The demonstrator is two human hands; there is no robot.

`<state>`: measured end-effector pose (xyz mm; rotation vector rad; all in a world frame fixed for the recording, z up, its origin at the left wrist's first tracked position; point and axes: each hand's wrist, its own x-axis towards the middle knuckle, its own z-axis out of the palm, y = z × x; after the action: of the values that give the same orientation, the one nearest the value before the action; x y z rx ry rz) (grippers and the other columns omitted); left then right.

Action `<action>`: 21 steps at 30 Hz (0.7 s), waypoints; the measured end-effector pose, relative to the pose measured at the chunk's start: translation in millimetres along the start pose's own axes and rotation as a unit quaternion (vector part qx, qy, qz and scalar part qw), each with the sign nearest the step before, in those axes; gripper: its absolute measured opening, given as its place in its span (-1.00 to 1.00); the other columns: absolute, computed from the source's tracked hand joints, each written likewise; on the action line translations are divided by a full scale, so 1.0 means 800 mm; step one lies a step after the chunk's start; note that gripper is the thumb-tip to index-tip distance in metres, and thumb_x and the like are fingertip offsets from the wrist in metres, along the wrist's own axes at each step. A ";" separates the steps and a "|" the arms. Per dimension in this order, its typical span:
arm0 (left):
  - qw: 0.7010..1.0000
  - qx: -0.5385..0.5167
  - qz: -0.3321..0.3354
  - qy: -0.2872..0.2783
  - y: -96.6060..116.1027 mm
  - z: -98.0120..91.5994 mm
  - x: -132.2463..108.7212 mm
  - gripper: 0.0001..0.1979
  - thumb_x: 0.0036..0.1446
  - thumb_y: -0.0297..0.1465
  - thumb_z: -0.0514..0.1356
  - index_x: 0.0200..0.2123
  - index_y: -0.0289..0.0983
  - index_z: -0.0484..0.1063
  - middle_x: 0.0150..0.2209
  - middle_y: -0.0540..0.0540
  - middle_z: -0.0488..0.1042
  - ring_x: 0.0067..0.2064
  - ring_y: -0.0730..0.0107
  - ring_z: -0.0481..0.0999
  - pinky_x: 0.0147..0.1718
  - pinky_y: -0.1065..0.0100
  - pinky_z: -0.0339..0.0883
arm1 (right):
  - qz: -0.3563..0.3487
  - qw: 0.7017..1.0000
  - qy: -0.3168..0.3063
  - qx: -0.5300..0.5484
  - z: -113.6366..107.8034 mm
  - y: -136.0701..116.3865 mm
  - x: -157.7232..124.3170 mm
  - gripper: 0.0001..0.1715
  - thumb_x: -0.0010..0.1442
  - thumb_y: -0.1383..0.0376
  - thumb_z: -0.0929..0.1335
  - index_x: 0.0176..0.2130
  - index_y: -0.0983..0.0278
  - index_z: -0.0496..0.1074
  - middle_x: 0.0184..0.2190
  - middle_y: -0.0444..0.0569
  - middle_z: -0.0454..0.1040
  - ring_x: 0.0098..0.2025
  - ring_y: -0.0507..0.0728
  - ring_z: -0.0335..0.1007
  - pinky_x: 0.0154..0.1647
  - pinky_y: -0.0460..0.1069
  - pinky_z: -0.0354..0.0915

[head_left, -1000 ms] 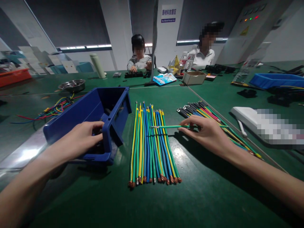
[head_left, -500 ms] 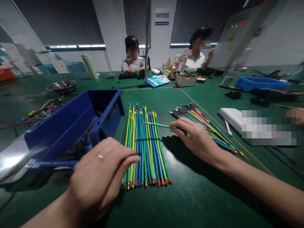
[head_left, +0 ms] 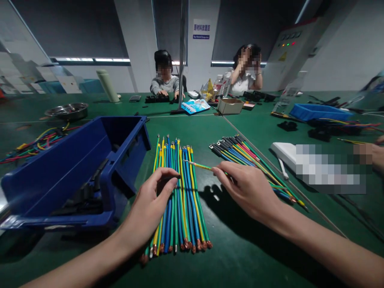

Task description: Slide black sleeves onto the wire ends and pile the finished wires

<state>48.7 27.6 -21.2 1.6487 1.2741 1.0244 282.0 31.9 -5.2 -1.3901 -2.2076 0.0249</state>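
Note:
My left hand (head_left: 151, 200) pinches a small black piece (head_left: 177, 177) between thumb and fingertips, over the row of cut cables. My right hand (head_left: 244, 186) holds a thin yellow-and-green wire (head_left: 200, 165); its metal-tipped end points left toward that black piece, a gap apart from it. Beneath lies the row of blue, green and yellow cables (head_left: 181, 216), side by side, with frayed copper at the near ends and metal tips at the far ends. A blue bin (head_left: 57, 160) left of them contains several black pieces (head_left: 87, 196).
A second bundle of cables (head_left: 240, 150) with black-sleeved ends lies beyond my right hand. Farther right are a white device (head_left: 283, 154) and a co-worker's hand (head_left: 375, 154). A metal bowl (head_left: 67, 112) stands behind the bin. Two people sit across the table.
My left hand has turned and moved up the cable row, bringing the black piece closer to the wire's tip. My right hand still holds the wire. The view has shifted slightly.

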 end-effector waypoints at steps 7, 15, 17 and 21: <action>0.998 -0.042 -0.044 0.025 0.001 0.000 0.002 -0.78 0.27 -0.20 0.12 -0.14 -0.20 0.40 -0.35 0.02 0.41 -0.28 0.33 0.40 -0.33 0.37 0.22 | -0.025 0.999 -0.029 -0.002 -0.005 -0.003 -0.002 -0.52 0.42 0.12 0.15 -0.50 0.24 0.17 -0.60 -0.21 0.19 -0.59 -0.02 0.11 -0.49 -0.02 -0.08; 0.997 -0.037 -0.051 0.034 0.009 -0.003 -0.001 -0.68 0.27 -0.13 0.10 -0.42 -0.22 0.40 -0.53 0.08 0.32 -0.44 0.41 0.31 -0.46 0.41 0.15 | -0.055 0.997 -0.052 0.033 -0.007 -0.002 0.001 -0.50 0.42 0.17 0.14 -0.55 0.23 0.12 -0.67 -0.25 0.09 -0.66 -0.05 0.00 -0.55 -0.05 -0.08; 0.997 -0.040 -0.053 0.044 0.010 -0.003 0.001 -0.76 0.23 -0.18 0.15 -0.36 -0.22 0.43 -0.52 0.07 0.36 -0.44 0.41 0.33 -0.45 0.41 0.17 | -0.053 0.996 -0.056 0.039 -0.004 -0.003 0.001 -0.51 0.42 0.17 0.15 -0.55 0.22 0.12 -0.67 -0.24 0.09 -0.66 -0.05 0.01 -0.55 -0.05 -0.07; 0.996 -0.047 -0.054 0.048 0.011 -0.002 0.003 -0.82 0.19 -0.25 0.19 -0.25 -0.22 0.49 -0.48 0.05 0.44 -0.40 0.37 0.40 -0.40 0.40 0.24 | -0.042 0.998 -0.040 0.036 0.002 -0.004 0.000 -0.50 0.41 0.19 0.14 -0.57 0.21 0.06 -0.69 -0.24 0.07 -0.66 -0.04 -0.03 -0.57 -0.04 -0.07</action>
<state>50.8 28.5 -12.4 1.4589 1.3433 1.0916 278.4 30.9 -5.2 -1.2769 -2.3051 0.1301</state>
